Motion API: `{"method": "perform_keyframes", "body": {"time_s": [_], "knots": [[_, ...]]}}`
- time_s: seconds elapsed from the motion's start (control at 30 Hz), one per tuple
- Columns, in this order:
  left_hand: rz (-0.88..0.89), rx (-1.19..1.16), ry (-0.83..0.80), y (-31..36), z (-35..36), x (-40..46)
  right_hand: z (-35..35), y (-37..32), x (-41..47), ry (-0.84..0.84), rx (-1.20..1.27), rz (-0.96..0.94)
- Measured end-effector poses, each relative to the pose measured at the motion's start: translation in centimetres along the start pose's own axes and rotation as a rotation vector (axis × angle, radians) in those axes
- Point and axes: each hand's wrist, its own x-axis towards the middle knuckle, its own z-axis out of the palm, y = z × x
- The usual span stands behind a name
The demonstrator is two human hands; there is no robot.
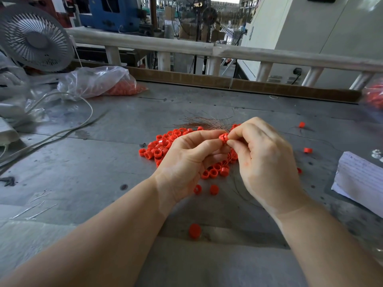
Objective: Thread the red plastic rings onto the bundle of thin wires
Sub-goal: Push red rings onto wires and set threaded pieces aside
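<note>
both forearms reach inward over the worktop [83, 172]; left hand [186, 162] and right hand [267, 160] pinch one red ring [223, 138] between fingertips, above the wire bundle [207, 122].

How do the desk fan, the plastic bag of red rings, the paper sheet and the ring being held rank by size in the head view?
1. Desk fan
2. Plastic bag of red rings
3. Paper sheet, cut off by the frame edge, so its rank against the bag is unsure
4. Held red ring

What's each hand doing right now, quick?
Left hand: closed, fingers pinching the red plastic ring.
Right hand: closed, fingers pinched at the same ring; whether it grips a wire cannot be told.
</note>
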Motion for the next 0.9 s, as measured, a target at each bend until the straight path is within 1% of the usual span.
{"method": "perform_keyframes", "body": {"time_s": [0.3, 0.5, 0.63, 0.77, 0.9], "knots": [[-0.015, -0.023, 0.009, 0.02, 0.01, 0.02, 0.19, 0.01, -0.08, 0.035, -0.013, -0.023], [-0.09, -0.095, 0.027, 0.06, 0.1, -0.09, 0.24, 0.23, 0.05, 0.012, 0.19, 0.068], [-0.135, -0.144, 0.044, 0.07, 0.1, 0.03, 0.29, 0.49, 0.11, -0.01, 0.25, 0.094], [-0.159, -0.157, 0.054, 0.08, 0.12, 0.08, 0.41, 0.61, 0.06, -0.007, 0.24, 0.11], [-0.157, -0.154, 0.073, 0.03, 0.2, 0.04, 0.44, 0.59, -0.05, -0.006, 0.162, 0.072]]}}
